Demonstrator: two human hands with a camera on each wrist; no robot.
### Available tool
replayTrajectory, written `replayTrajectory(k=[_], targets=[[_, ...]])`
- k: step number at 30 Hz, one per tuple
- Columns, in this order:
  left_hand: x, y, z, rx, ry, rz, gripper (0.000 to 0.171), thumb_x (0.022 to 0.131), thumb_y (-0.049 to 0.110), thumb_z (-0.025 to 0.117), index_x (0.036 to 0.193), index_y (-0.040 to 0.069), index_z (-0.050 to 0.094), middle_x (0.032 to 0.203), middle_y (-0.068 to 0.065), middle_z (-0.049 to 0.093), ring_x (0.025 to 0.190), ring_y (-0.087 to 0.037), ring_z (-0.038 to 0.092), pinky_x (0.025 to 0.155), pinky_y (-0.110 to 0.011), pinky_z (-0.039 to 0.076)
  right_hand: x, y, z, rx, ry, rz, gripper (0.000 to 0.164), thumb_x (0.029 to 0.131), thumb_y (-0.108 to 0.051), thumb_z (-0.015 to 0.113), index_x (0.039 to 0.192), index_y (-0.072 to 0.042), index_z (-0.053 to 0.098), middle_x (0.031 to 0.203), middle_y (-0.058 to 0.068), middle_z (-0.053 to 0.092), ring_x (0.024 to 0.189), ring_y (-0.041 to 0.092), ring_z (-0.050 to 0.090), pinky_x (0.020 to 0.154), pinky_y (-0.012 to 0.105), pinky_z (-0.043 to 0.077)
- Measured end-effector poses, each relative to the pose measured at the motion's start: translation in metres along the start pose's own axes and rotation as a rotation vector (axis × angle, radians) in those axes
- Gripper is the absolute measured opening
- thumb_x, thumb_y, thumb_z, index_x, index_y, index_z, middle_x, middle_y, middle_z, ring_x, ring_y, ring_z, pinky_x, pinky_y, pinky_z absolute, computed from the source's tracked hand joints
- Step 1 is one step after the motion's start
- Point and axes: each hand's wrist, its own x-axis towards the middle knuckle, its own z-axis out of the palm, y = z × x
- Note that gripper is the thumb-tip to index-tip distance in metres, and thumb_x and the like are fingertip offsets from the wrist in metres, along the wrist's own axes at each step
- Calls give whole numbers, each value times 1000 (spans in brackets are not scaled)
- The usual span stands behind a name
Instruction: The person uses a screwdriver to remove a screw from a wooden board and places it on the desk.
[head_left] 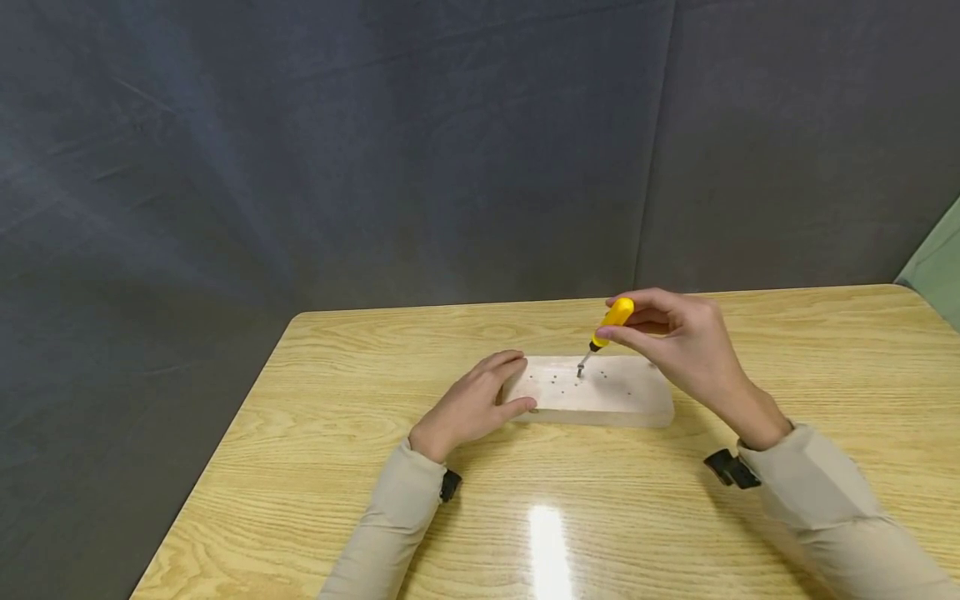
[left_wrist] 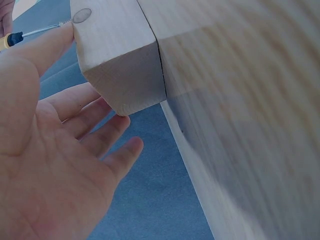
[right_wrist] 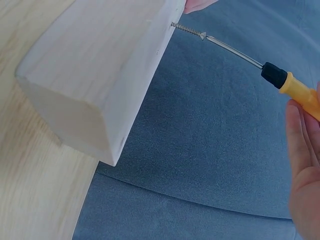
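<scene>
A pale wooden block (head_left: 555,400) with several small dark holes in its top lies on the table. My left hand (head_left: 476,402) holds the block's left end, thumb at the near edge and fingers toward the far edge. My right hand (head_left: 678,337) grips the yellow handle of a screwdriver (head_left: 617,315) between thumb and fingers. The tilted shaft reaches down to a screw (head_left: 580,372) standing in the block. In the right wrist view the tip meets the head of this screw (right_wrist: 189,30), and much of its thread shows above the wood.
The wood-grain table (head_left: 300,450) extends around the block on all sides. A dark grey curtain (head_left: 450,167) hangs behind the far table edge and along the left. A green surface (head_left: 937,267) shows at the far right.
</scene>
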Motion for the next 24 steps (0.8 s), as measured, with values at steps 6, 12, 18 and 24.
replayTrajectory(k=[6, 12, 18, 24], targets=[[0, 0, 0, 4, -1, -5, 70, 99, 50, 55, 154, 10, 38, 162, -4, 31, 151, -21, 28, 122, -41, 30, 0, -1, 1, -2, -6, -9, 35, 65, 16, 83, 97, 7, 72, 87, 17, 75, 74, -13, 66, 64, 10, 56], [-1, 1, -1, 1, -2, -7, 70, 99, 50, 55, 154, 10, 38, 162, -4, 31, 151, -21, 28, 122, -41, 31, 1, -1, 5, 23, -14, -18, 35, 67, 15, 83, 98, 7, 72, 87, 17, 75, 76, -12, 67, 66, 12, 57], [-1, 1, 0, 6, 1, -9, 70, 98, 50, 56, 153, 10, 38, 162, -4, 31, 151, -21, 28, 122, -41, 30, 2, -1, 9, 31, -21, -18, 33, 67, 14, 83, 98, 6, 72, 86, 16, 76, 75, -11, 67, 67, 12, 57], [0, 1, 0, 13, 9, -10, 70, 98, 50, 56, 153, 9, 39, 162, -3, 32, 151, -21, 29, 122, -40, 30, 3, -1, 12, 6, -6, -42, 32, 66, 12, 85, 95, 4, 72, 85, 13, 76, 74, -13, 66, 67, 10, 56]])
